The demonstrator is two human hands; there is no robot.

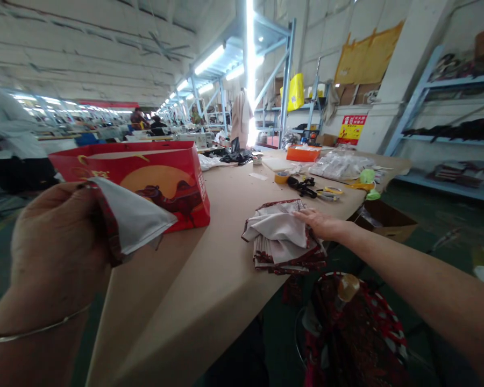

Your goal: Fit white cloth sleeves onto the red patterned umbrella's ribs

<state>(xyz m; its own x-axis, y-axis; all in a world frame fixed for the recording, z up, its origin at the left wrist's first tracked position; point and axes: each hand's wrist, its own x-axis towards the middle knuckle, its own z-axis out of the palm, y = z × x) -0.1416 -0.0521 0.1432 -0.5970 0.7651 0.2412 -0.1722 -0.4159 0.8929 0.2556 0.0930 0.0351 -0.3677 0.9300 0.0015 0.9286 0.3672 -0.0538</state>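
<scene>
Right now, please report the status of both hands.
Left hand grips white red-edged cloth piece. Right hand rests on folded cloth stack. Red paper bag stands between.

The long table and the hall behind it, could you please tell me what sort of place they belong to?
Most likely a garment workshop. A stack of folded cloth pieces lies on the long table, scissors and tape lie farther along, and a pale garment hangs beside metal shelving.

Beyond the red paper bag [153,177] on our table [210,279] we see black scissors [302,187], a tape roll [281,177] and an orange box [303,153].
</scene>
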